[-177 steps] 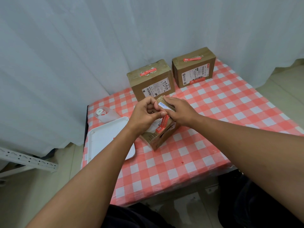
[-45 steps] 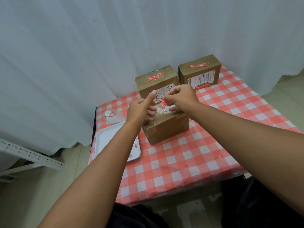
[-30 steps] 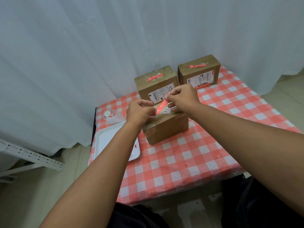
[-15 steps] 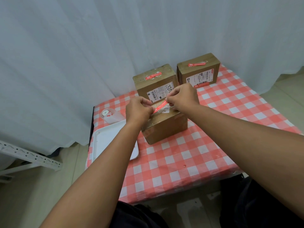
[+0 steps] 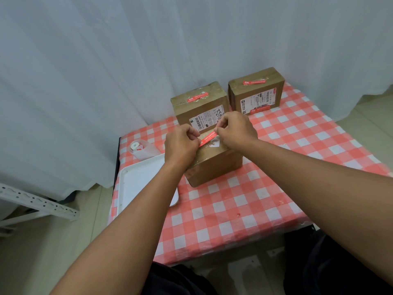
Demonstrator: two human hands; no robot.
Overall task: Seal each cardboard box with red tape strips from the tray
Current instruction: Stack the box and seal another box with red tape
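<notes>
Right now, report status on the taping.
Left hand and right hand pinch red tape strip ends. Strip low over near box; contact unclear. Nothing in the way.

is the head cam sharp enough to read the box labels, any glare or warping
Head view: soft, even light with no hard shadows; faint sheen on the clear tape of the near box. Label print on the middle box is too small and soft to read, bar a handwritten number. Both hands and the red strip look fairly sharp. Wide-angle stretch enlarges the forearms; the right table edge smears.
</notes>
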